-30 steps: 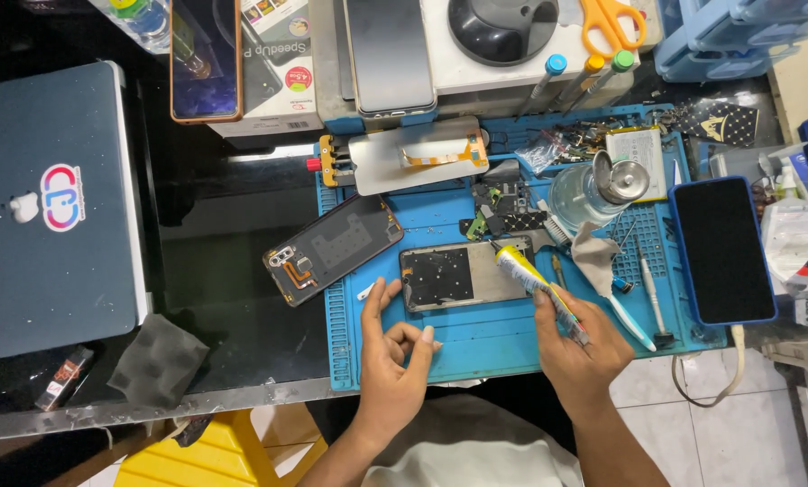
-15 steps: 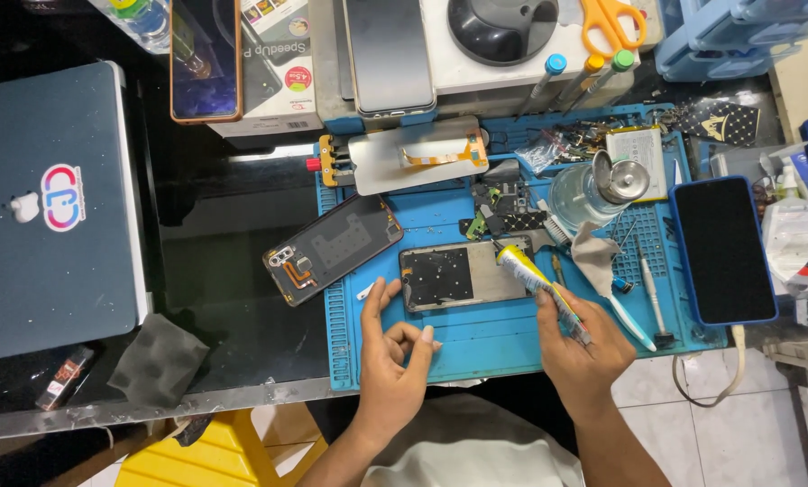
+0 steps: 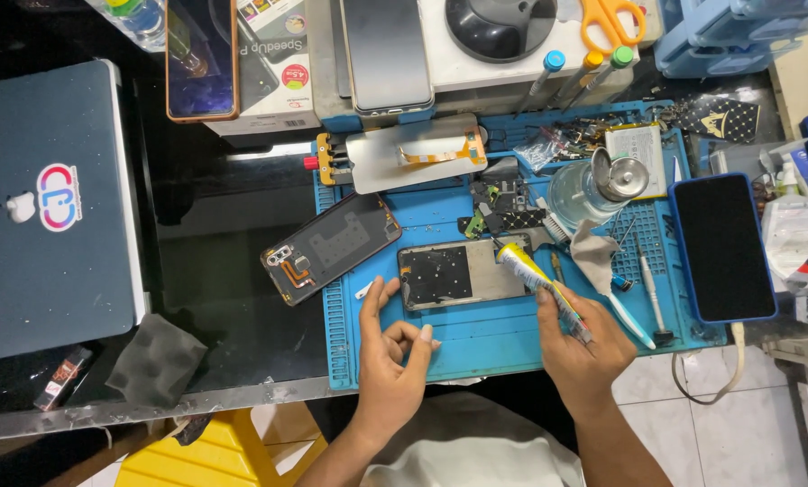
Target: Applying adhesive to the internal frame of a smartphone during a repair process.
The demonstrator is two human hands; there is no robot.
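Table (image 3: 206, 243) carries a blue mat (image 3: 476, 334); the opened phone (image 3: 463, 275) lies flat at mat centre. Right hand (image 3: 584, 347) is closed around a glue tube (image 3: 539, 284), nozzle at the phone's upper right edge. Left hand (image 3: 390, 356) is loosely curled, holding nothing, one fingertip touching the phone's left end. Risks: too hard a squeeze may flood glue onto the board; with only a fingertip steadying it, the phone may slide and smear the bead.

Dark glass-topped workbench (image 3: 215, 225), blue repair mat (image 3: 476, 334), closed laptop (image 3: 52, 207), grey cloth (image 3: 156, 359), blue-cased phone (image 3: 722, 248)
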